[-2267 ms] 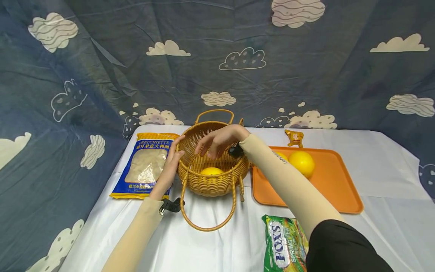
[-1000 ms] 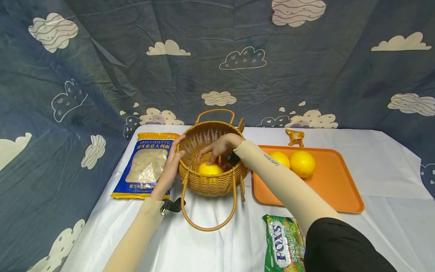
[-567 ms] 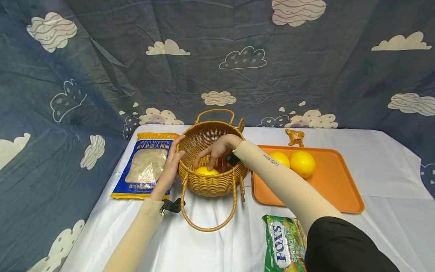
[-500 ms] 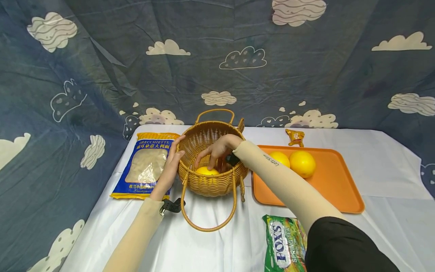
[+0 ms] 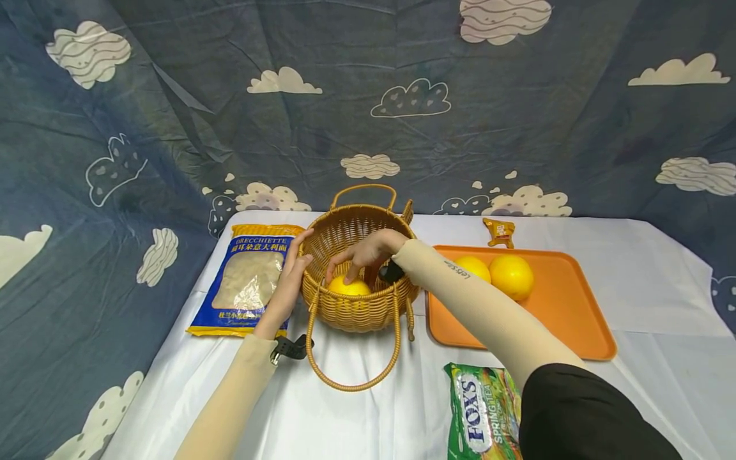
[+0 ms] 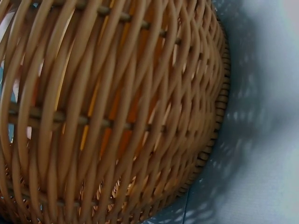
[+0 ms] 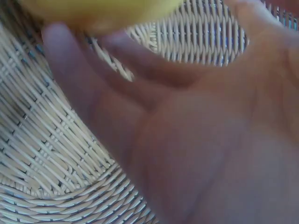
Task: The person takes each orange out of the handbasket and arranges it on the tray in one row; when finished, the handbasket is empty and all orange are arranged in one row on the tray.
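Note:
A wicker basket (image 5: 359, 313) with two looped handles stands tilted toward me, one handle hanging in front. At its left rim is my left hand (image 5: 289, 278), holding the side with thumb and fingers right at the edge. The left wrist view shows only the woven outer wall (image 6: 140, 112). Inside the basket, my right hand (image 5: 368, 250) grips a round yellow fruit (image 5: 349, 289) from above, thumb on its top. The right wrist view has the fruit (image 7: 103, 11) at the fingertips, above the woven inside. The front wall hides the fruit's lower part.
To the right lies an orange tray (image 5: 563, 306) with two more yellow fruits (image 5: 511, 277) under and beside my right forearm. A small brown-orange packet (image 5: 499, 232) is behind it. A Fox's candy bag (image 5: 480, 409) lies in front, an orecchiette bag (image 5: 247, 281) at left.
My right hand has lowered into the basket and taken hold of the fruit, then shifted a little left with it. The left hand and the basket have stayed in place.

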A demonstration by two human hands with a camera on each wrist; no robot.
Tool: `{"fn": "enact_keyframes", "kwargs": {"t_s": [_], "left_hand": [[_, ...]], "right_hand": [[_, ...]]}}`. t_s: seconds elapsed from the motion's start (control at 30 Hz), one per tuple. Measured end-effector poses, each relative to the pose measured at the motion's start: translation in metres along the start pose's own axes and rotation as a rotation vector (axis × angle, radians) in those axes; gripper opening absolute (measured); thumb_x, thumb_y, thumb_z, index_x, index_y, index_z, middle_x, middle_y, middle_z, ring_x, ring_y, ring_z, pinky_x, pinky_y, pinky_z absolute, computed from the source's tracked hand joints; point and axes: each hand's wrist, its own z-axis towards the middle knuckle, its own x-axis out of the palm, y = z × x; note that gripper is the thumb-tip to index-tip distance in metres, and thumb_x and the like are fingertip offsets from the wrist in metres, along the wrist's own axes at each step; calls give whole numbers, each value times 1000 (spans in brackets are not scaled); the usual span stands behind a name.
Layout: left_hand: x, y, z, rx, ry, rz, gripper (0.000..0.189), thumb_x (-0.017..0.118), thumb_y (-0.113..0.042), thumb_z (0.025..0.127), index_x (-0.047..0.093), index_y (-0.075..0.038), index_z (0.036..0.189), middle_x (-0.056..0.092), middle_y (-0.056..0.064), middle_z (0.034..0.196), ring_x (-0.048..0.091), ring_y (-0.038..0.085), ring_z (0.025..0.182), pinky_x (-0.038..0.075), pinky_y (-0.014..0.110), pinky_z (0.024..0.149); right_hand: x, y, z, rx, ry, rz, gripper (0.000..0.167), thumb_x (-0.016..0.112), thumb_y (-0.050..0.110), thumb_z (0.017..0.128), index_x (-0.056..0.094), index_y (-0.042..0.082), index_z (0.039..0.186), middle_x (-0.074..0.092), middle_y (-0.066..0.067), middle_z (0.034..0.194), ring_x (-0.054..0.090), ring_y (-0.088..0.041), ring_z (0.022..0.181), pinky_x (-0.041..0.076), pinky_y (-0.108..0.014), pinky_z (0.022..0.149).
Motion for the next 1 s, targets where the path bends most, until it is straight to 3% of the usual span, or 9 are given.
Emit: {"fn": "enact_keyframes", "kwargs": {"t_s": [0.13,0.23,0.33,0.47,0.57,0.7,0.8,1.0], "left_hand": [[-1,1,1,3,2,-7,52,33,-12,98,26,-10,149,20,11,154,18,35,140,16,45,111],[-2,9,3,3,2,-12,51,33,-14,98,27,-12,149,20,10,154,18,35,140,17,45,110],[-4,21,7,11,0,-17,52,35,-17,98,27,-15,149,21,8,154,18,34,140,16,45,111],[-5,34,10,24,-12,-19,51,35,-19,99,29,-20,149,23,3,153,19,29,140,16,43,111],[-4,35,10,31,-27,-11,50,35,-19,98,31,-23,148,24,1,152,21,25,139,16,43,111],[-3,35,9,35,-27,-4,50,35,-20,98,31,-22,148,24,1,152,21,23,139,16,45,111],[-2,34,10,30,-24,-4,50,35,-22,98,31,-23,148,24,0,153,21,21,139,15,44,111],[-4,31,10,15,-13,-14,51,35,-20,99,28,-20,149,23,3,154,19,24,140,14,43,112]], "right_hand": [[-2,-2,-3,33,-62,98,37,44,6,100,49,16,135,25,-9,147,39,-29,122,46,-40,91],[-3,-3,-4,23,-93,78,38,41,7,100,47,14,137,26,-10,148,36,-29,126,41,-39,96],[-4,-5,-4,19,-111,24,39,49,12,99,47,15,137,25,-10,150,31,-25,129,37,-35,99],[-3,-4,-4,51,-118,46,46,57,14,95,44,16,139,22,-8,148,43,-25,114,44,-37,90],[-3,-2,-6,67,-122,57,47,56,12,96,42,16,140,22,-7,147,46,-23,100,46,-35,81],[-5,0,-17,65,-139,74,49,54,15,97,39,18,143,23,-8,147,46,-23,101,45,-36,82],[-10,3,-33,25,-182,127,48,53,16,98,38,19,143,26,-9,146,48,-25,106,47,-38,85],[-17,5,-75,-141,-276,192,45,50,17,100,37,18,143,35,-12,136,53,-25,99,51,-42,83]]}}
